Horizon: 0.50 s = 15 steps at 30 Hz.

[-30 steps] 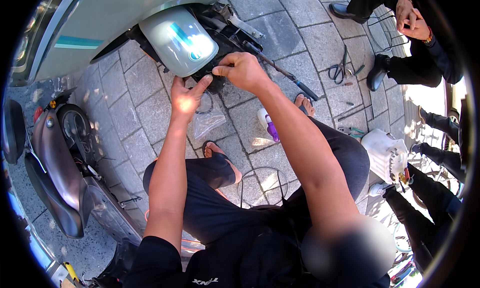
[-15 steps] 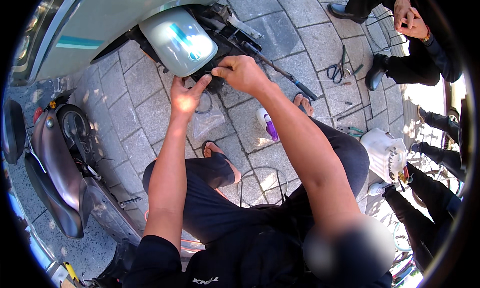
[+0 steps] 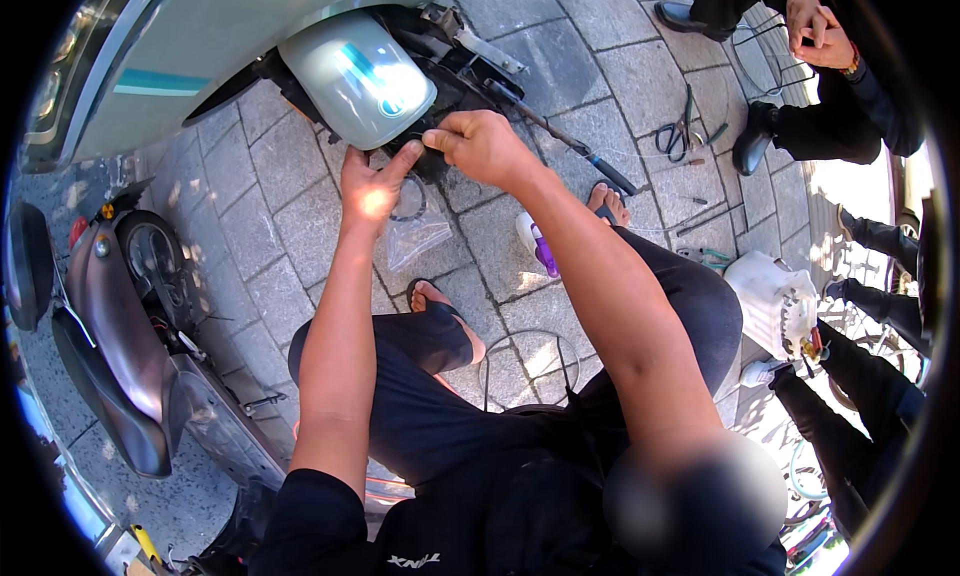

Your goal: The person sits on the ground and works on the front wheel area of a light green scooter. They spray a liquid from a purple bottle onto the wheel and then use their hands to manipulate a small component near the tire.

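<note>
A glossy pale grey-green cover (image 3: 350, 81) with a teal stripe and round badge juts out at the top, beside a larger body of the same colour. Black parts (image 3: 460, 96) sit beneath and to the right of it. My left hand (image 3: 372, 194) is at the cover's near edge, thumb stretched toward the right and fingers curled partly out of sight below. My right hand (image 3: 485, 148) is closed in a pinch at the black parts, its thumb tip close to the left thumb. Whatever lies between its fingertips is too small to make out.
A clear plastic bag (image 3: 418, 238) and a white-and-purple bottle (image 3: 540, 246) lie on the paving. Toward the right are a long bar with a dark grip (image 3: 608, 174), scissors (image 3: 675, 136) and a white sack (image 3: 770, 301). A scooter (image 3: 125, 326) stands left; other people stand right.
Both hands hold nearly the same place and pose. The view has shifted very slightly; nothing has visibly been taken up or let go.
</note>
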Each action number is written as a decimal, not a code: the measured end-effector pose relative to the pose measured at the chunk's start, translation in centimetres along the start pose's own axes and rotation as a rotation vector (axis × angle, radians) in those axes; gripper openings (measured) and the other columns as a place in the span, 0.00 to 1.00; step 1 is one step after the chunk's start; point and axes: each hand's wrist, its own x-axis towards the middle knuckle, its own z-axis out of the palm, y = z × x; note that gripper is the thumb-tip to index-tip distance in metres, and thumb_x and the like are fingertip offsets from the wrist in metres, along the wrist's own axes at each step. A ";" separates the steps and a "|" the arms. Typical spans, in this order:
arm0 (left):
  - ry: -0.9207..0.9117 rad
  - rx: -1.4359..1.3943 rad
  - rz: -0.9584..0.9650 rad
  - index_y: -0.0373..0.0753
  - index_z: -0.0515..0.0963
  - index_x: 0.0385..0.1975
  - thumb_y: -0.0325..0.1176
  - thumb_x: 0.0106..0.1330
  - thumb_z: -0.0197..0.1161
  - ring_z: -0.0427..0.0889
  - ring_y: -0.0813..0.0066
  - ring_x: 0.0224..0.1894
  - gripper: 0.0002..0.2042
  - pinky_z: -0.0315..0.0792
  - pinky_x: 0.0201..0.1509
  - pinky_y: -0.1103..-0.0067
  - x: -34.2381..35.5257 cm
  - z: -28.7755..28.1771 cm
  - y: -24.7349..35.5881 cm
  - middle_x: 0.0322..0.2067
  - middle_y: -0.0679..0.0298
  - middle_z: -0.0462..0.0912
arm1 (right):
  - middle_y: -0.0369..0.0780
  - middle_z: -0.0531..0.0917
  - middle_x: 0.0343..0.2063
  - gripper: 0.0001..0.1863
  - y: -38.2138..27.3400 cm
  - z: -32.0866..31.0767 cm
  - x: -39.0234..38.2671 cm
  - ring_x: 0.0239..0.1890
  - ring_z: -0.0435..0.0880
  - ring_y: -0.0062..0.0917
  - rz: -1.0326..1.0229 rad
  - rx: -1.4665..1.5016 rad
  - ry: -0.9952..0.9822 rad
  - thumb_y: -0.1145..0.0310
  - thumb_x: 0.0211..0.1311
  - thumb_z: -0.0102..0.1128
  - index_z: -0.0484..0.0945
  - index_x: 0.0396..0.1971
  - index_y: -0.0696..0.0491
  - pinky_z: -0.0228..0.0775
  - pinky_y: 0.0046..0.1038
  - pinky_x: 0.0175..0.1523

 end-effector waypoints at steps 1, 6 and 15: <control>0.006 0.020 0.025 0.31 0.74 0.65 0.37 0.62 0.84 0.80 0.68 0.61 0.35 0.74 0.66 0.72 0.0 0.0 -0.2 0.60 0.55 0.83 | 0.52 0.90 0.36 0.18 0.1 0.1 0.0 0.41 0.90 0.47 0.020 0.019 -0.006 0.55 0.69 0.72 0.91 0.41 0.57 0.81 0.42 0.48; 0.005 0.048 0.038 0.31 0.76 0.65 0.36 0.66 0.82 0.83 0.71 0.55 0.31 0.77 0.62 0.75 0.1 0.2 -0.5 0.58 0.57 0.84 | 0.49 0.91 0.34 0.18 0.6 0.2 0.3 0.38 0.91 0.37 0.107 0.147 -0.013 0.56 0.67 0.76 0.91 0.42 0.57 0.81 0.38 0.46; -0.027 -0.017 -0.051 0.30 0.78 0.62 0.35 0.62 0.85 0.82 0.68 0.59 0.31 0.75 0.66 0.72 -0.1 0.2 -0.1 0.59 0.56 0.84 | 0.44 0.90 0.32 0.16 0.3 -0.9 1.3 0.36 0.86 0.26 -0.147 -0.160 0.001 0.61 0.67 0.76 0.91 0.42 0.59 0.79 0.34 0.46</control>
